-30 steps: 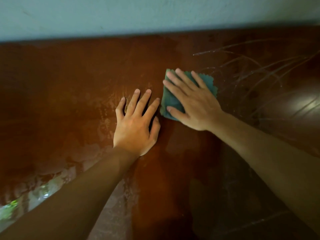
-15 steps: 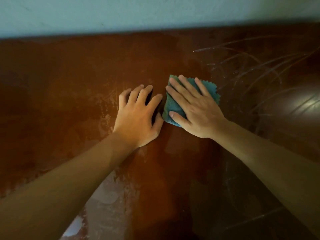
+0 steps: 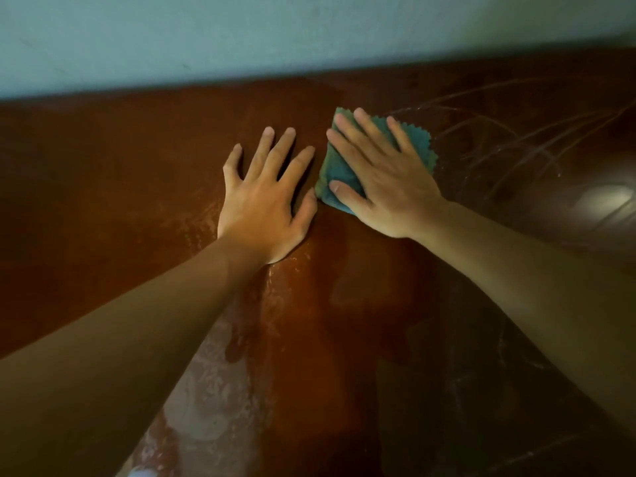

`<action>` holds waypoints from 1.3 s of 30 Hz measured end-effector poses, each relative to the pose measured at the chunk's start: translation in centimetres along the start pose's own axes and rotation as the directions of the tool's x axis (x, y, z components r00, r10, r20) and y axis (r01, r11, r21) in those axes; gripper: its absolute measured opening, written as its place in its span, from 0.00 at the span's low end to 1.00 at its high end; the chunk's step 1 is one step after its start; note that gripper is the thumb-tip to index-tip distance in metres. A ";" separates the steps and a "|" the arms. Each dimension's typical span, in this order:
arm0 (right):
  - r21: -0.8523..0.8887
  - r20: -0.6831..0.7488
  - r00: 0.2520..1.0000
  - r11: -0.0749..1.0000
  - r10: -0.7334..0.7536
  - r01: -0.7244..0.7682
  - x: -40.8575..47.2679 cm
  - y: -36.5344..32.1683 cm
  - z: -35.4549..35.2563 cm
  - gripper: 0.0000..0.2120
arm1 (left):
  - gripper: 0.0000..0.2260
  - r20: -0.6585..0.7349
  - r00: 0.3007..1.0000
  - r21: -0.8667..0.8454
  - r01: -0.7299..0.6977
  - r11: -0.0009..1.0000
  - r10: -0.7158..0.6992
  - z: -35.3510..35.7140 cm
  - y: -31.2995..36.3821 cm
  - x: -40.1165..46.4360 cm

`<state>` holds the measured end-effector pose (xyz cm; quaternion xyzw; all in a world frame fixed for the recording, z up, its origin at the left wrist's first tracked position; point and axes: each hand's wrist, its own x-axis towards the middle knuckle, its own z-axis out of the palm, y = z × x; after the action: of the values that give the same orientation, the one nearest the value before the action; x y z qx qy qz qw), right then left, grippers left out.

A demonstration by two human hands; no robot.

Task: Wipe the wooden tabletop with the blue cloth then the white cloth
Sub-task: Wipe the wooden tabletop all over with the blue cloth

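Note:
The glossy reddish-brown wooden tabletop [image 3: 103, 201] fills the view up to the wall. My right hand [image 3: 385, 187] lies flat on the folded blue cloth [image 3: 335, 172] and presses it onto the wood with spread fingers; the cloth's zigzag edge shows past my little finger. My left hand [image 3: 265, 208] rests palm down on the bare wood just left of the cloth, fingers apart and holding nothing, with its thumb near the cloth's edge. No white cloth is in view.
A pale blue-grey wall [image 3: 241, 36] runs along the table's far edge. Thin curved wet streaks [image 3: 516, 139] mark the wood to the right of the cloth. Dull whitish smears [image 3: 206, 390] lie under my left forearm. A light reflection [image 3: 602, 197] shines at far right.
My right hand has slid the blue cloth away from me, nearer the wall. My left fingers, curled half a second ago, now lie straight and spread on the wood.

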<state>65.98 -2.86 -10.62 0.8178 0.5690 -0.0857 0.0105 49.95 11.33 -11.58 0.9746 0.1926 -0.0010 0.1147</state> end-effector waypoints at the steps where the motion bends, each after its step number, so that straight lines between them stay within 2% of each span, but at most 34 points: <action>1: 0.001 -0.008 1.000 1.000 -0.003 0.003 -0.7 -0.3 0.1 0.36 | 0.27 -0.008 1.000 -0.005 -0.001 1.000 0.001 0.1 0.0 0.0; 7: 0.006 -0.014 0.999 0.999 -0.053 0.053 -2.8 -0.6 0.4 0.35 | 0.26 -0.037 0.999 -0.041 0.002 0.999 -0.003 0.1 -0.1 -0.1; 17: -0.027 -0.004 0.999 0.999 -0.044 0.044 4.5 3.6 -1.5 0.34 | 0.26 -0.037 0.999 -0.060 0.003 0.998 -0.005 0.0 -0.1 0.0; 26: -0.038 -0.019 0.995 0.995 -0.094 0.093 0.9 2.0 -0.1 0.34 | 0.25 -0.052 0.999 -0.045 -0.009 0.999 0.007 0.1 -0.1 0.0; 34: -0.030 0.015 0.999 0.999 -0.045 0.046 5.9 2.7 -2.0 0.35 | 0.26 -0.039 0.999 -0.081 -0.011 0.997 0.008 -0.1 -0.1 0.1; 39: -0.091 -0.004 0.971 0.967 -0.239 0.238 9.0 -1.5 -1.5 0.31 | 0.25 -0.088 0.994 -0.144 0.048 0.988 -0.061 0.0 0.0 0.1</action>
<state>67.76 6.17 -10.40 0.7427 0.6666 -0.0548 0.0326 50.00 11.37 -11.60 0.9573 0.2241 0.0546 0.1742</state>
